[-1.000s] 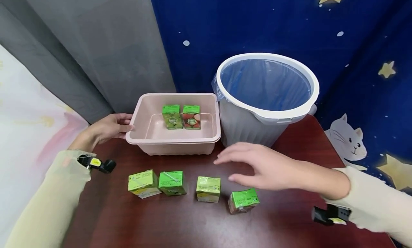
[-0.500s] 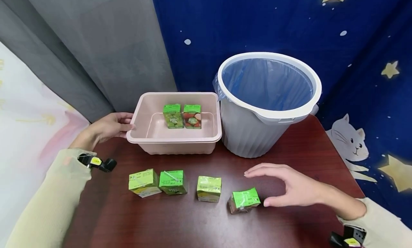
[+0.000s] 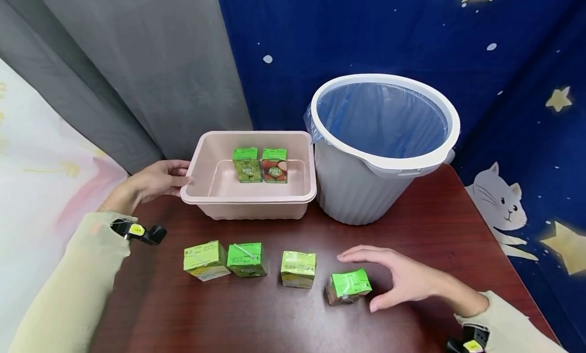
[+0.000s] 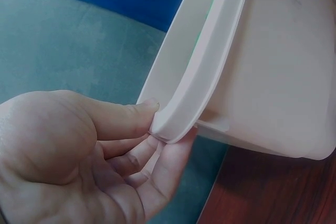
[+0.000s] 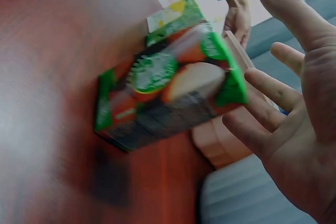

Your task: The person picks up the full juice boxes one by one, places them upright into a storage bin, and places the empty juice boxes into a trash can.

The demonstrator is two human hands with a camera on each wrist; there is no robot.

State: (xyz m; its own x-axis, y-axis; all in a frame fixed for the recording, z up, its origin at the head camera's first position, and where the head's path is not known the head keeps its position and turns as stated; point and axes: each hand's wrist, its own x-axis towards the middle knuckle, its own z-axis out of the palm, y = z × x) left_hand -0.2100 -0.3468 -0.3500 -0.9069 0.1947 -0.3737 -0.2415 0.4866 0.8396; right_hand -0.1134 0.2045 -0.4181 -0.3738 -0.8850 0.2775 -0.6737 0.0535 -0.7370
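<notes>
My right hand [image 3: 403,279] hovers spread and released just beside the rightmost juice carton [image 3: 349,286] on the table [image 3: 435,226]; I can't tell if the thumb touches. My left hand [image 3: 155,181] pinches the pink tub [image 3: 249,196] rim. The left wrist view shows thumb over, fingers [image 4: 152,166] under. The right wrist view is blurred. Three cartons [image 3: 247,259] lie left, the bin [image 3: 382,144] behind.
</notes>
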